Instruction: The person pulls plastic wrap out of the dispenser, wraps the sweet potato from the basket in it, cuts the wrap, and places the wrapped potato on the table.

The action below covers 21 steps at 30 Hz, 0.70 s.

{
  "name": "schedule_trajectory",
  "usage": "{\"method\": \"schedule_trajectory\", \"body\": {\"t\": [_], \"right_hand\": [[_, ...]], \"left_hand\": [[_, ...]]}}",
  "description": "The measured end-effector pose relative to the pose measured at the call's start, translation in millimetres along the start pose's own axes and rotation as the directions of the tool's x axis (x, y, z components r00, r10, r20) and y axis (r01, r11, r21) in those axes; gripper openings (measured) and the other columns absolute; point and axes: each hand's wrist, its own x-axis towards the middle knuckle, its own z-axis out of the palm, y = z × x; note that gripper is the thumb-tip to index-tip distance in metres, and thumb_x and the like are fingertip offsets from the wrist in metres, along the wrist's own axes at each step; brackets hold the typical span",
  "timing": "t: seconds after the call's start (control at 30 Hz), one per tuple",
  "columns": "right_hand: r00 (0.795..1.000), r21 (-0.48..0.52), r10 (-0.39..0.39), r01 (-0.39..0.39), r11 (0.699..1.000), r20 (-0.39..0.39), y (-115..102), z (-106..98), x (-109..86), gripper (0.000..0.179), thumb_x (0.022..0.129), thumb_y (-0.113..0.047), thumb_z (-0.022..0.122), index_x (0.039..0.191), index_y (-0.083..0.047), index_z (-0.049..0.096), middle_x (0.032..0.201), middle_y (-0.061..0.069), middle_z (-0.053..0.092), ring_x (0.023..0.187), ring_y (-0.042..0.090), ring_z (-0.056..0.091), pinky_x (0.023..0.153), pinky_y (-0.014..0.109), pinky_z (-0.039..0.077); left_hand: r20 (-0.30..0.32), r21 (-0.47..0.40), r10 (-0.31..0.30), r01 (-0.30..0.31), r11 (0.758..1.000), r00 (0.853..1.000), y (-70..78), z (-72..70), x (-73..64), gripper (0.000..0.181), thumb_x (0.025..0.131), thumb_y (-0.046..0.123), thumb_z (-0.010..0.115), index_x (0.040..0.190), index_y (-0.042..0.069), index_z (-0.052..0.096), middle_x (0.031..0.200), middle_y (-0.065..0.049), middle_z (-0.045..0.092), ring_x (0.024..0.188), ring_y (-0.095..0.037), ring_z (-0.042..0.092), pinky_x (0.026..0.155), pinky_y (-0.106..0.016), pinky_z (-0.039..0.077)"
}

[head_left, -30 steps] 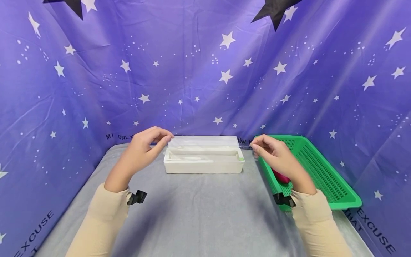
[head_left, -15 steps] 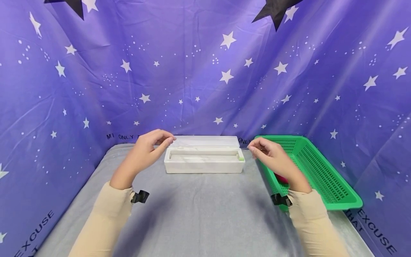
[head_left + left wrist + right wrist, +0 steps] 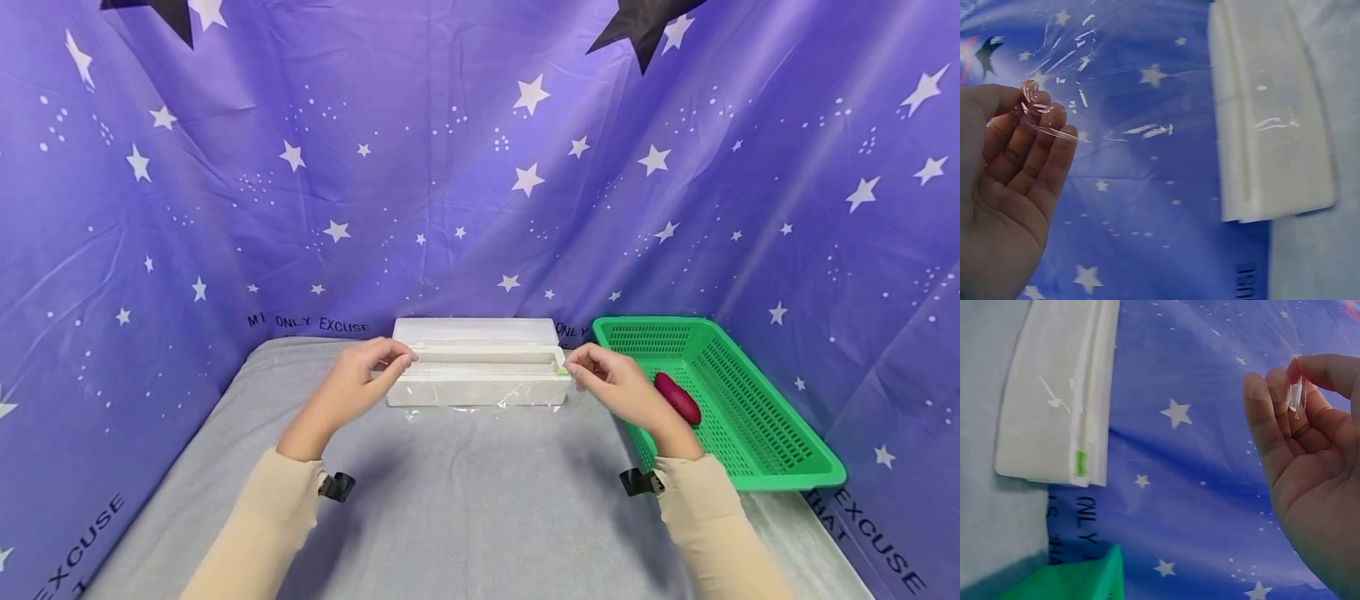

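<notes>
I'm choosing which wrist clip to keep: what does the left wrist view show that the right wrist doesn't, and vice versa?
Only the left wrist view shows the left hand pinching clear film and a dark star. Only the right wrist view shows a green tab on the white box, a corner of the green basket, and the right hand pinching the film. Both share the film, the white box, the starry backdrop and the grey cloth.
</notes>
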Motion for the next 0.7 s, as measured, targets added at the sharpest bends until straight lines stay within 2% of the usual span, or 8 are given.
{"method": "schedule_trajectory", "body": {"t": [0.13,0.3,0.53,0.7], "right_hand": [[1.0,0.013,0.012,-0.013,1.0,0.021,5.7,11.6,-4.0,0.007,0.102,-0.019,0.061,0.102,-0.014,0.065,0.081,0.005,0.064,0.072,0.02,0.061,0.059,0.028,0.048],[0.999,0.033,0.002,-0.004,0.999,0.048,13.0,26.7,-11.8,0.004,0.101,-0.016,0.062,0.1,-0.015,0.066,0.077,0.003,0.062,0.069,0.017,0.059,0.059,0.027,0.049],[0.994,0.046,0.016,-0.021,0.999,0.109,25.1,44.2,-27.2,0.003,0.1,-0.013,0.063,0.099,-0.012,0.065,0.08,-0.003,0.059,0.072,0.011,0.056,0.062,0.026,0.049],[0.986,0.052,0.037,-0.046,0.998,0.165,36.4,54.7,-39.5,0.004,0.099,-0.011,0.063,0.097,-0.013,0.065,0.085,0.001,0.062,0.079,0.012,0.056,0.069,0.026,0.05]], "left_hand": [[-0.004,-0.028,-0.001,0.001,1.0,1.0,-11.6,13.6,-11.1,0.011,0.1,0.015,0.063,0.106,0.011,0.072,0.098,0.002,0.07,0.085,-0.01,0.063,0.079,-0.032,0.057],[0.03,-0.087,-0.043,0.045,0.995,0.999,-21.8,24.4,-23.8,0.011,0.101,0.017,0.063,0.105,0.013,0.072,0.097,-0.003,0.07,0.085,-0.01,0.064,0.08,-0.032,0.057],[0.085,-0.15,-0.08,0.092,0.984,0.993,-33.2,36.3,-41.1,0.009,0.099,0.016,0.065,0.099,0.021,0.073,0.089,0.011,0.068,0.082,-0.011,0.065,0.077,-0.031,0.056],[0.13,-0.194,-0.123,0.147,0.97,0.984,-41.3,44.3,-50.9,0.007,0.098,0.016,0.066,0.098,0.019,0.073,0.087,0.009,0.068,0.081,-0.018,0.067,0.075,-0.03,0.057]]}}
